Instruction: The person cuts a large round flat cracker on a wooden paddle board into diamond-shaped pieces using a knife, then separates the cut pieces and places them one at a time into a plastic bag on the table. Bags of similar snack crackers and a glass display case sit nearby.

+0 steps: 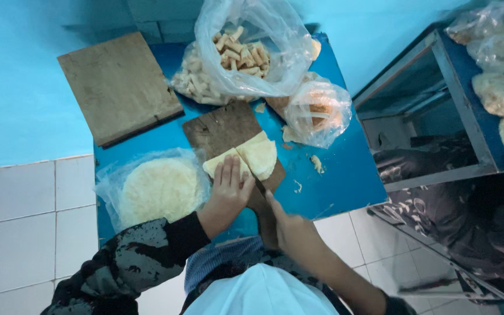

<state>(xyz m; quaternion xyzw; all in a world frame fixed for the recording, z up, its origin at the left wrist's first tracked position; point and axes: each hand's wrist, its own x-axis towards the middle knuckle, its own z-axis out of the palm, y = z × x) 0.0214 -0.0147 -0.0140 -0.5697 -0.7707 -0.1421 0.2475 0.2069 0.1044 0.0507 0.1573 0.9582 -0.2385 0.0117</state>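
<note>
Two hands are working at a small blue table [345,181] near the middle of the frame, seen from the head camera looking straight down. The left hand [227,189] is lying flat with fingers spread, pressing on one piece of a pale flatbread [251,156] that is sitting cut into wedges on a dark cutting board [220,125]. The right hand [290,227], just below and right of the board, is closing around what seems to be a knife handle; the blade itself is blurred, so I cannot tell where its edge is lying. The hands are staying apart, each on its own thing.

To the lower left of the board, a stack of round flatbreads is resting in a clear bag [156,186]. In the upper left, a bare wooden board [118,84] is hanging partly over the table's edge. At the top centre, a large plastic bag of rolled pastry sticks [237,55] is slumping open, and a smaller knotted bag [316,111] is sitting to its lower right. A metal rack [468,116] holding more bagged dough is filling the right side of the frame.
</note>
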